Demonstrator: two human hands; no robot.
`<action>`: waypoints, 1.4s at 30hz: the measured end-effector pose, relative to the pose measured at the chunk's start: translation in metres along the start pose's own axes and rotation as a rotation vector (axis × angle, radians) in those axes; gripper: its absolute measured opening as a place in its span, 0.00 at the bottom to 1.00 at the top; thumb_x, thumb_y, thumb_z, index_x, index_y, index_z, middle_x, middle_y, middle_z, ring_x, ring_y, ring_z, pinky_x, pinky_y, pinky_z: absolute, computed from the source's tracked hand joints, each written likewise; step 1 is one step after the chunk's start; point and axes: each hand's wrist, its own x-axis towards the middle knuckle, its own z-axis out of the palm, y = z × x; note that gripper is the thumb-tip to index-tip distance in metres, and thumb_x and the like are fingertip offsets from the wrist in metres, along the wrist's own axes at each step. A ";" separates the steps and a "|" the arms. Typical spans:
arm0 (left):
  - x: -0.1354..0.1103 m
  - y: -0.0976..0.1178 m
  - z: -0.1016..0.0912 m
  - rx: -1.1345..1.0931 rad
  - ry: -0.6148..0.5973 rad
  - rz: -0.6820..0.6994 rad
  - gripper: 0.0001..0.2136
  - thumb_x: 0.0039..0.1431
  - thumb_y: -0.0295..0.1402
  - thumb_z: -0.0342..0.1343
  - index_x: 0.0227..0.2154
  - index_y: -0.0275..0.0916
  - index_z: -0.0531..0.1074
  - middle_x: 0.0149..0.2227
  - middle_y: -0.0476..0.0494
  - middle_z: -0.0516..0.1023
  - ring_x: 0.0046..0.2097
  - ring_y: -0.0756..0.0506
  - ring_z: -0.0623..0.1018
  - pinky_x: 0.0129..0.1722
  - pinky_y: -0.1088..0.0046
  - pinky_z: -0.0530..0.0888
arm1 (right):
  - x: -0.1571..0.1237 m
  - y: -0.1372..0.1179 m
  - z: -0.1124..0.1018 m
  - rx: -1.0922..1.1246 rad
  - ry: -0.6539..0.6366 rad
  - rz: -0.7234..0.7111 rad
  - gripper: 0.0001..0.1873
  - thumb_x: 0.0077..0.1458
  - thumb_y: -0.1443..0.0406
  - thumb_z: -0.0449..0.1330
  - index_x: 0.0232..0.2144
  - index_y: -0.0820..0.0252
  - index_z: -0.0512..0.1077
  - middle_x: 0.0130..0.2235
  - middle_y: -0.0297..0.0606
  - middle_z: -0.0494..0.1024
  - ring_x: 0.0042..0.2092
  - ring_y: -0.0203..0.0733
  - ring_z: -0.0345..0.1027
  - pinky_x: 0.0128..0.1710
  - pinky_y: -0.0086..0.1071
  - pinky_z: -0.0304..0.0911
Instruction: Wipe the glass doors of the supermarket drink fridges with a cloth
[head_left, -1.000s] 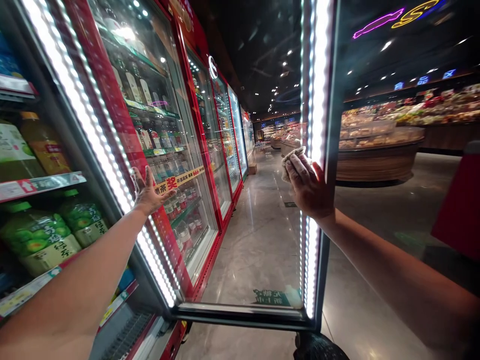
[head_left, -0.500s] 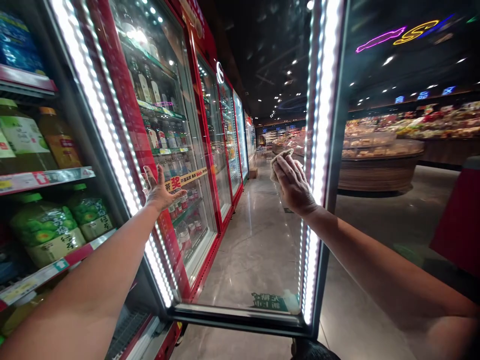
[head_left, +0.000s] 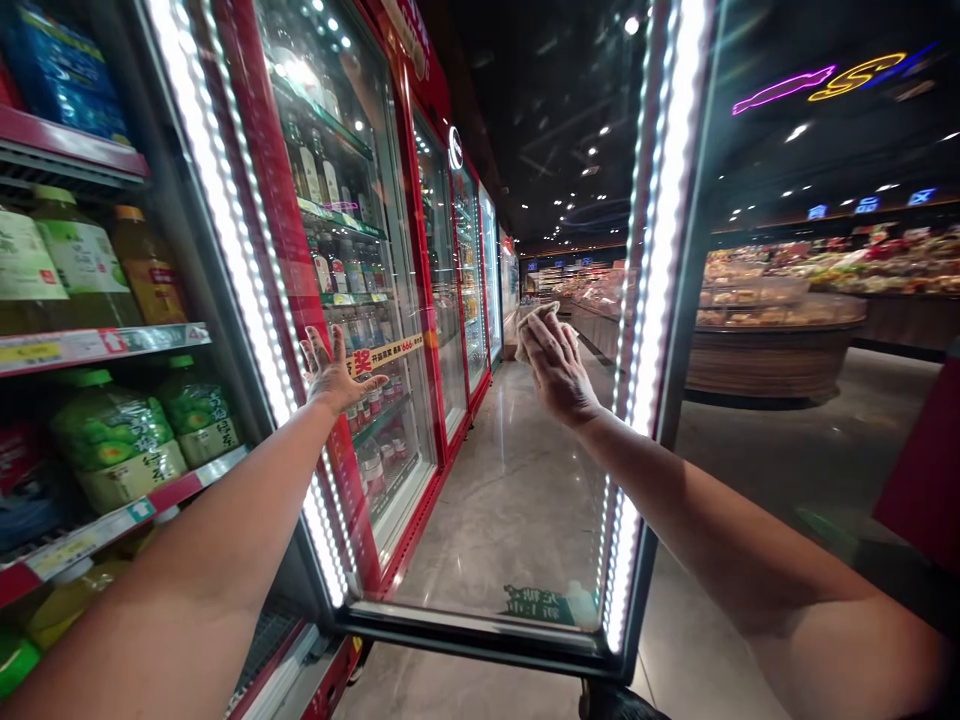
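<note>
An open glass fridge door (head_left: 652, 330) with bright LED strips along its edges stands in front of me. My right hand (head_left: 556, 368) presses a crumpled beige cloth (head_left: 537, 315) flat against the inside of the glass, left of the door's right strip. My left hand (head_left: 334, 372) is open, fingers spread, palm against the door's lit hinge-side edge. Green-capped drink bottles (head_left: 120, 450) fill the open fridge's shelves at the left.
A row of red-framed glass fridges (head_left: 405, 300) runs down the left of a shiny grey aisle floor (head_left: 517, 480). A round wooden food display (head_left: 765, 340) stands at the right. A red object (head_left: 926, 470) is at the right edge.
My right hand slid the cloth leftward across the glass, away from the right LED strip. My left hand kept its place on the door edge; the view shifted slightly.
</note>
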 end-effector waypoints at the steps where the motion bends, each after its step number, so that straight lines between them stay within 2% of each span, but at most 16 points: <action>1: 0.000 0.001 0.000 0.003 0.001 -0.004 0.65 0.44 0.58 0.68 0.74 0.44 0.29 0.75 0.39 0.20 0.73 0.30 0.24 0.71 0.42 0.50 | -0.003 0.000 -0.001 0.001 -0.016 -0.023 0.33 0.66 0.73 0.48 0.71 0.53 0.57 0.71 0.45 0.61 0.75 0.48 0.43 0.73 0.56 0.46; 3: 0.000 0.001 0.000 0.011 -0.002 -0.006 0.64 0.45 0.58 0.68 0.75 0.44 0.31 0.76 0.37 0.24 0.73 0.30 0.24 0.71 0.43 0.50 | -0.003 0.003 -0.005 -0.017 -0.012 -0.017 0.33 0.66 0.73 0.48 0.71 0.54 0.57 0.71 0.46 0.62 0.75 0.47 0.45 0.73 0.54 0.47; 6: 0.001 0.001 0.001 0.016 -0.010 -0.010 0.63 0.45 0.59 0.67 0.75 0.43 0.33 0.77 0.35 0.31 0.73 0.31 0.24 0.72 0.43 0.49 | 0.007 0.004 -0.005 -0.051 0.059 0.107 0.31 0.66 0.72 0.49 0.70 0.57 0.58 0.71 0.49 0.60 0.75 0.48 0.44 0.73 0.54 0.45; 9: 0.002 0.000 0.003 0.018 -0.002 -0.008 0.63 0.45 0.59 0.67 0.75 0.43 0.34 0.77 0.35 0.33 0.74 0.32 0.24 0.72 0.43 0.48 | 0.025 -0.006 0.006 -0.039 0.116 0.256 0.31 0.67 0.72 0.48 0.70 0.60 0.57 0.72 0.52 0.57 0.76 0.51 0.40 0.73 0.58 0.44; 11: 0.002 0.000 0.005 0.018 0.003 -0.009 0.63 0.45 0.59 0.67 0.75 0.44 0.33 0.77 0.36 0.31 0.74 0.32 0.24 0.72 0.45 0.50 | 0.034 -0.017 0.018 -0.024 0.110 0.292 0.30 0.67 0.72 0.47 0.70 0.62 0.57 0.73 0.53 0.56 0.76 0.52 0.37 0.73 0.59 0.43; 15: 0.004 0.000 0.007 0.002 -0.006 -0.016 0.64 0.45 0.59 0.67 0.74 0.45 0.30 0.76 0.39 0.25 0.73 0.33 0.23 0.72 0.48 0.52 | 0.038 -0.034 0.035 0.021 -0.020 0.116 0.30 0.67 0.74 0.44 0.69 0.63 0.60 0.73 0.47 0.56 0.76 0.48 0.37 0.75 0.54 0.40; 17: 0.004 0.000 0.007 -0.006 -0.006 -0.015 0.64 0.45 0.59 0.67 0.74 0.45 0.29 0.76 0.40 0.23 0.73 0.32 0.23 0.72 0.48 0.50 | 0.033 -0.033 0.038 0.043 -0.059 0.010 0.31 0.66 0.74 0.44 0.69 0.61 0.60 0.72 0.45 0.57 0.76 0.47 0.38 0.75 0.53 0.41; 19: 0.004 0.002 0.007 -0.010 -0.003 -0.015 0.64 0.45 0.58 0.67 0.74 0.45 0.29 0.76 0.40 0.23 0.73 0.32 0.23 0.73 0.46 0.48 | 0.027 -0.025 0.036 0.048 -0.036 -0.036 0.31 0.66 0.75 0.45 0.69 0.60 0.61 0.72 0.44 0.59 0.76 0.46 0.40 0.75 0.53 0.42; 21: 0.003 0.003 0.007 -0.007 -0.004 -0.019 0.64 0.46 0.58 0.67 0.74 0.45 0.30 0.76 0.39 0.24 0.73 0.31 0.24 0.72 0.43 0.47 | 0.024 -0.015 0.034 0.040 0.018 -0.008 0.31 0.67 0.74 0.45 0.70 0.59 0.60 0.72 0.45 0.59 0.76 0.46 0.40 0.74 0.53 0.43; 24: 0.003 0.004 0.007 0.009 -0.003 -0.028 0.64 0.45 0.59 0.67 0.75 0.44 0.31 0.77 0.38 0.28 0.74 0.30 0.26 0.72 0.42 0.46 | 0.026 -0.006 0.034 0.030 0.091 0.122 0.32 0.67 0.72 0.46 0.71 0.57 0.56 0.72 0.46 0.58 0.76 0.49 0.39 0.74 0.58 0.43; 26: 0.003 0.004 0.008 0.013 0.002 -0.026 0.64 0.45 0.61 0.66 0.75 0.44 0.32 0.77 0.37 0.31 0.74 0.30 0.27 0.72 0.43 0.46 | 0.032 -0.009 0.040 0.036 0.119 0.191 0.33 0.67 0.71 0.47 0.72 0.56 0.54 0.72 0.47 0.57 0.76 0.50 0.38 0.73 0.61 0.41; 28: 0.003 0.003 0.009 0.010 0.010 -0.016 0.64 0.45 0.63 0.65 0.75 0.44 0.33 0.77 0.37 0.33 0.75 0.30 0.28 0.72 0.43 0.47 | 0.038 -0.018 0.048 0.054 0.112 0.192 0.33 0.67 0.72 0.46 0.72 0.57 0.54 0.73 0.46 0.56 0.76 0.50 0.35 0.74 0.61 0.39; 32: 0.002 0.002 0.010 0.015 0.011 -0.015 0.63 0.45 0.63 0.64 0.75 0.43 0.33 0.77 0.36 0.34 0.75 0.30 0.31 0.72 0.42 0.50 | 0.039 -0.039 0.059 0.115 -0.043 -0.041 0.34 0.65 0.75 0.46 0.71 0.55 0.58 0.73 0.42 0.58 0.76 0.46 0.35 0.74 0.56 0.41; 35: 0.002 0.001 0.011 0.015 0.011 -0.020 0.63 0.46 0.63 0.64 0.75 0.44 0.34 0.77 0.36 0.36 0.75 0.29 0.33 0.71 0.41 0.53 | 0.033 -0.041 0.058 0.132 -0.118 -0.171 0.34 0.65 0.76 0.47 0.70 0.54 0.58 0.72 0.40 0.60 0.76 0.44 0.39 0.74 0.54 0.45; 37: 0.002 0.000 0.012 0.005 0.016 -0.016 0.62 0.46 0.63 0.64 0.75 0.44 0.34 0.77 0.36 0.35 0.75 0.29 0.30 0.71 0.41 0.52 | 0.034 -0.037 0.054 0.110 -0.104 -0.160 0.34 0.65 0.75 0.48 0.70 0.53 0.59 0.72 0.40 0.60 0.75 0.44 0.40 0.74 0.53 0.45; 42: 0.004 -0.003 0.009 -0.057 -0.026 -0.023 0.62 0.45 0.58 0.68 0.75 0.45 0.35 0.77 0.38 0.34 0.74 0.31 0.26 0.72 0.42 0.49 | 0.055 -0.040 0.057 0.072 0.007 0.042 0.33 0.66 0.74 0.47 0.71 0.54 0.56 0.73 0.40 0.57 0.76 0.47 0.36 0.75 0.56 0.41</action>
